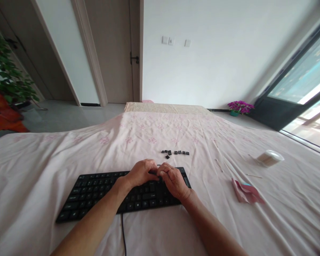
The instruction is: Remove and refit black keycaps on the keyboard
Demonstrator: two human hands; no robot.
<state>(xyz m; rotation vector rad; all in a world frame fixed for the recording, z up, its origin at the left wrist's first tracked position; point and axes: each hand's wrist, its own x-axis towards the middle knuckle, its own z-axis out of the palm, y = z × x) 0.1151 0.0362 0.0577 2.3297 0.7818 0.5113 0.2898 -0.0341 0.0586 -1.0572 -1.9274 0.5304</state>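
Note:
A black keyboard (96, 192) lies at a slant on the pink cloth, its cable running toward me. Over its right part, my left hand (144, 173) and my right hand (172, 177) meet at the fingertips. Both have curled, pinched fingers close to the upper keys; whatever is between them is hidden. Just past the keyboard's far edge, several loose black keycaps (176, 153) form a rough row, with one keycap (168, 156) lying slightly nearer.
Right of the keyboard are a folded pink cloth (246, 192), a clear tub of cotton swabs (270, 158) on its side and several loose cotton swabs (219, 165). The flowered pink bedspread (69, 149) is wrinkled. Beyond stand a door (112, 53) and potted purple flowers (240, 106).

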